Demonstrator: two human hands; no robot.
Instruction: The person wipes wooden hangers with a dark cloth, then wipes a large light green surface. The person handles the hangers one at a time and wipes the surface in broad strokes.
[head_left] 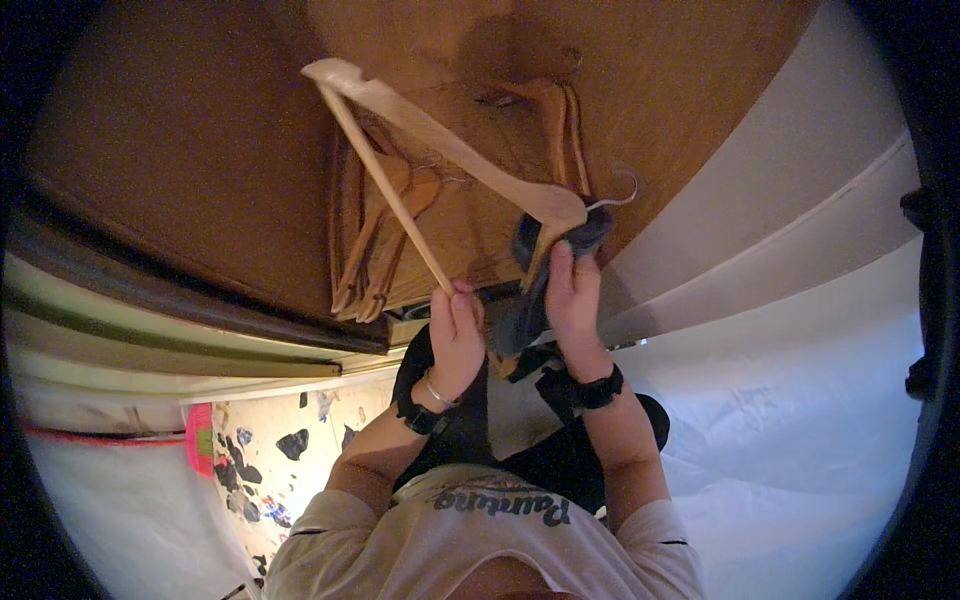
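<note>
In front of me, a light wooden hanger (pixel 450 140) is held at a slant, its metal hook pointing to the right. My left hand (pixel 459 335) is closed around the free end of its straight bar. My right hand (pixel 574 300) is closed on a dark blue-grey cloth (pixel 527 318), right below the hanger's neck. That cloth is bunched around the hanger's lower arm and hangs toward my lap; its kind is unclear. The right fingertips are hidden behind the cloth, and the thumb lies at the hanger's arm.
Several wooden hangers (pixel 375 240) lie on a brown wooden surface at left, and more hangers (pixel 566 135) lie at the far right of it. A raised dark wooden edge (pixel 200 270) runs along the left. Below left is a light floor (pixel 270 430) with dark scattered pieces.
</note>
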